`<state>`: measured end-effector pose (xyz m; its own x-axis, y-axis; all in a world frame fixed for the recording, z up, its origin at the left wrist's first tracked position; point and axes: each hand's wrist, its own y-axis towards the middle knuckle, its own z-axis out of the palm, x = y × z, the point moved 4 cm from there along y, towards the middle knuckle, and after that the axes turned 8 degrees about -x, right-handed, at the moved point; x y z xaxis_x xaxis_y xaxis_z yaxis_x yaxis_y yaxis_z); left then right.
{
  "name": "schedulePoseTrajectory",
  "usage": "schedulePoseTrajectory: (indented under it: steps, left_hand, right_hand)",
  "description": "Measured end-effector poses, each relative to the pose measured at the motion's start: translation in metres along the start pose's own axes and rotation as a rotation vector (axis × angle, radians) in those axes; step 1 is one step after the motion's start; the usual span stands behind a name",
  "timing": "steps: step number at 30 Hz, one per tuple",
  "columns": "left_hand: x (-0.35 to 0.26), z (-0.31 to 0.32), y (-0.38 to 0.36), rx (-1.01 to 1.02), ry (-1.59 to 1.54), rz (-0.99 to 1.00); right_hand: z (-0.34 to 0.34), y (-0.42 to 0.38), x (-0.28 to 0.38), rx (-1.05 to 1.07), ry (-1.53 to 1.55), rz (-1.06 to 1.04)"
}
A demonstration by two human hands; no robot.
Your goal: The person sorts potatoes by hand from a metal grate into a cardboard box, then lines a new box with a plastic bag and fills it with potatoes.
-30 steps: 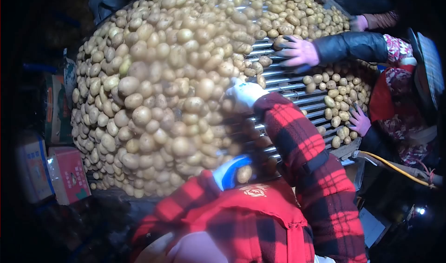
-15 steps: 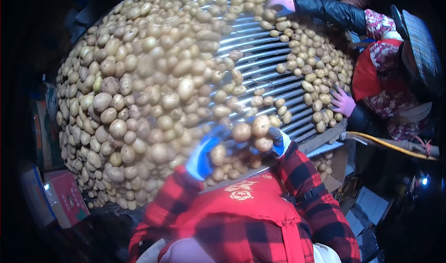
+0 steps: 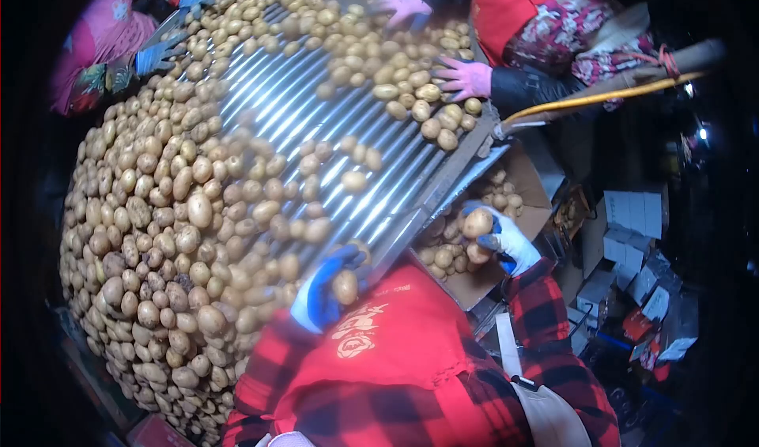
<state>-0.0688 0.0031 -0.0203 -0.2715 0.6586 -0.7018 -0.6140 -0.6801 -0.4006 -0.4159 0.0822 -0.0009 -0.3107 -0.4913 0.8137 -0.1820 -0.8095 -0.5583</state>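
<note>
My left hand (image 3: pixel 318 290), in a blue and white glove, is curled around a potato (image 3: pixel 345 286) at the near edge of the slatted metal grate (image 3: pixel 304 103). Another potato shows partly behind its fingers. Off to the right, my right hand (image 3: pixel 510 240) wears the same kind of glove. It grips two potatoes (image 3: pixel 477 222) above an open cardboard box (image 3: pixel 472 285). More potatoes (image 3: pixel 444 259) lie in that box, partly hidden by my hand. A large heap of loose potatoes (image 3: pixel 166 233) covers the left side of the grate.
Across the grate, a co-worker's pink-gloved hands (image 3: pixel 466 79) rest on potatoes. At the upper left are another person's blue-gloved hands (image 3: pixel 158 54). A pole with a yellow cable (image 3: pixel 601 95) juts out at the right. Several flattened or open boxes (image 3: pixel 632 214) stand beyond my right arm.
My view has turned to the right. My right hand has moved off the grate to above the cardboard box, with potatoes in it. My left hand stays at the grate's near edge.
</note>
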Motion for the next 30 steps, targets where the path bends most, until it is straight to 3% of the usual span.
schedulePoseTrajectory:
  steps: [1, 3, 5, 7, 9, 10, 12, 14, 17, 18, 19, 21, 23, 25, 26, 27, 29, 30]
  left_hand:
    - [0.001, 0.003, 0.0, -0.028, -0.07, -0.094]
    - [0.006, 0.007, 0.002, -0.027, -0.129, -0.109]
    - [0.014, 0.006, 0.007, -0.073, -0.336, -0.23]
    - [0.024, 0.006, 0.009, -0.141, -0.608, -0.423]
    - [0.028, 0.012, 0.012, -0.084, -0.618, -0.446]
    - [0.028, 0.015, 0.013, -0.056, -0.625, -0.454]
    - [0.027, 0.03, 0.017, -0.013, -0.497, -0.463]
    - [0.022, 0.047, 0.022, 0.016, -0.372, -0.55]
    - [0.037, 0.076, 0.047, 0.222, -0.023, -0.463]
    - [0.05, 0.086, 0.062, 0.292, 0.317, -0.312]
    - [0.047, 0.104, 0.072, 0.413, 0.822, 0.243]
    - [0.064, 0.108, 0.078, 0.324, 1.101, 0.391]
    - [0.071, 0.099, 0.074, 0.351, 1.105, 0.284]
    - [0.084, 0.076, 0.068, 0.391, 0.999, 0.172]
    - [0.084, 0.072, 0.063, 0.387, 0.99, 0.151]
    - [0.084, 0.07, 0.057, 0.38, 0.979, 0.131]
    - [0.086, 0.064, 0.051, 0.358, 0.938, 0.099]
    - [0.09, 0.059, 0.05, 0.344, 0.907, 0.087]
  right_hand:
    - [-0.01, -0.005, 0.007, -0.134, -0.179, -0.082]
    - [-0.074, 0.01, -0.038, -0.586, -0.181, -0.112]
    - [-0.088, -0.008, -0.055, -0.549, 0.205, -0.09]
    - [-0.052, -0.025, -0.042, -0.474, 0.511, -0.03]
    - [-0.02, -0.033, -0.038, -0.357, 0.725, 0.048]
    - [-0.022, -0.022, -0.056, -0.184, 0.794, 0.067]
    - [0.0, -0.043, -0.049, -0.232, 0.189, -0.069]
    - [-0.001, -0.051, -0.065, -0.224, 0.397, -0.051]
    - [0.018, -0.069, -0.049, -0.38, 0.721, 0.08]
    - [0.02, -0.076, -0.04, -0.357, 0.653, -0.015]
    - [0.01, -0.078, -0.051, -0.33, 0.492, -0.09]
    - [-0.011, -0.087, -0.08, -0.348, 0.209, -0.177]
    - [-0.019, -0.103, -0.093, -0.437, -0.038, -0.191]
    - [-0.039, -0.129, -0.107, -0.397, 0.385, -0.056]
    - [-0.064, -0.133, -0.136, -0.486, 0.518, 0.023]
    - [-0.076, -0.142, -0.143, -0.43, 0.807, -0.066]
    - [-0.115, -0.164, -0.165, -0.719, -0.204, -0.415]
    - [-0.138, -0.169, -0.17, -0.778, 0.166, -0.279]
